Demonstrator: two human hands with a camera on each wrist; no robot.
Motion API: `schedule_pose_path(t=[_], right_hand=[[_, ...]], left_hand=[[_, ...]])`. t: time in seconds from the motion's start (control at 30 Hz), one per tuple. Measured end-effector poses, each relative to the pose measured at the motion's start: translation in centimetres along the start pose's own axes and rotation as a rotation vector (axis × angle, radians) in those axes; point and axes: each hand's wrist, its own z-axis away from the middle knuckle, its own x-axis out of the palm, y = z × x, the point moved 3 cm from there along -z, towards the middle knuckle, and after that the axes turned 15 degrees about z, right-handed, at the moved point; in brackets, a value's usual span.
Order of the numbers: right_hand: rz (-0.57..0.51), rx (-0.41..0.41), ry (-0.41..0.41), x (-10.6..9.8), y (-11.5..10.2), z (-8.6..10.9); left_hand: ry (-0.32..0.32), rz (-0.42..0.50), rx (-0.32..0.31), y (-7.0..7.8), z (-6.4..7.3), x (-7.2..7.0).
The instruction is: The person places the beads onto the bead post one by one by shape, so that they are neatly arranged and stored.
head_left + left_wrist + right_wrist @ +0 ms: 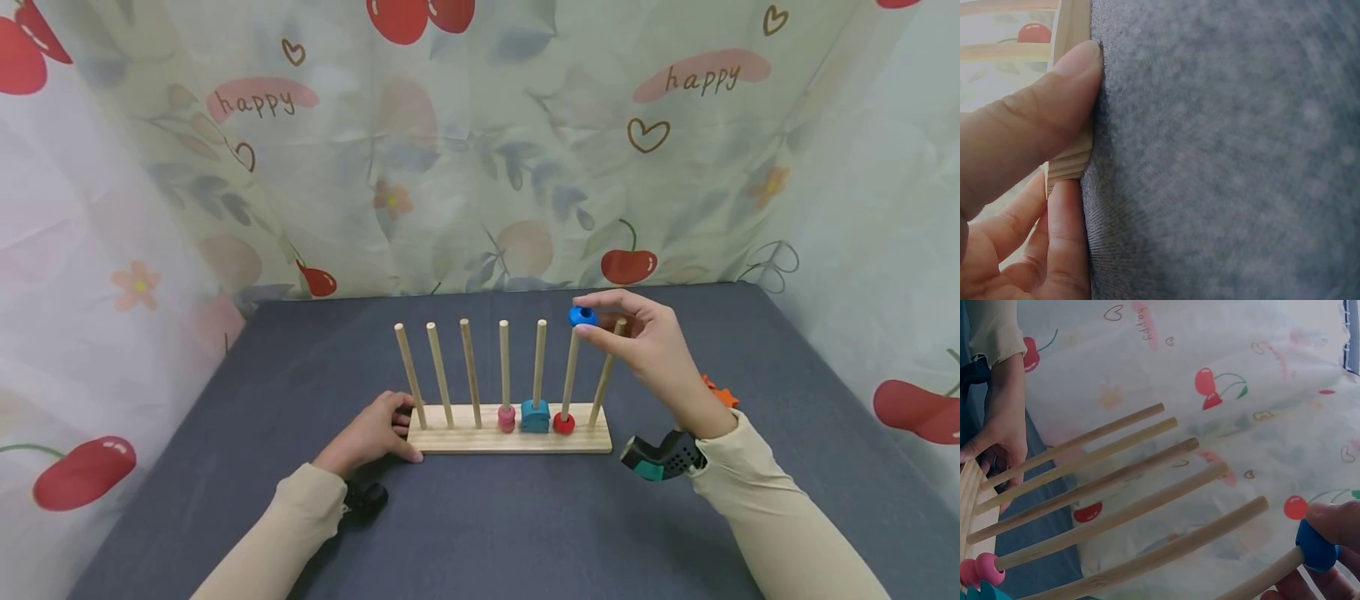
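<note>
My right hand (651,337) pinches a blue bead (575,317) between thumb and fingers. In the right wrist view the bead (1315,545) sits right at the tip of a wooden peg (1269,572), second from the right in the rack. At the left end of the wooden peg rack (457,443), my left hand (372,429) grips the base, thumb (1054,103) along the front side and fingers at the end. The rack stands upright with several pegs. Low on three of them sit a pink piece (506,418), teal pieces (535,417) and a red bead (564,424).
Orange star-like pieces (723,397) lie on the dark grey tabletop (510,525), partly behind my right wrist. A patterned curtain (465,167) encloses the table at the back and sides. Each wrist carries a black camera (660,456).
</note>
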Motion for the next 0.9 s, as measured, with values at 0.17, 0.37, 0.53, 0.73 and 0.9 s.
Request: schedule_pose_path(t=[0.17, 0.37, 0.53, 0.73, 0.9], right_hand=[[-0.003, 0.031, -0.062, 0.4, 0.5, -0.1], [-0.065, 0.074, -0.064, 1.2, 1.8, 0.0], [-0.059, 0.145, -0.093, 2.0, 3.2, 0.4], [-0.036, 0.183, -0.143, 2.8, 4.8, 1.0], [-0.008, 0.202, -0.187, 3.6, 6.0, 1.5]], left_hand=[[0.007, -0.01, -0.003, -0.1, 0.0, 0.1], [0.014, -0.019, -0.015, 0.0, -0.1, 0.1], [0.014, -0.028, -0.016, 0.0, -0.1, 0.2], [0.014, -0.033, -0.017, -0.1, -0.2, 0.1], [0.017, -0.034, -0.02, -0.1, -0.2, 0.1]])
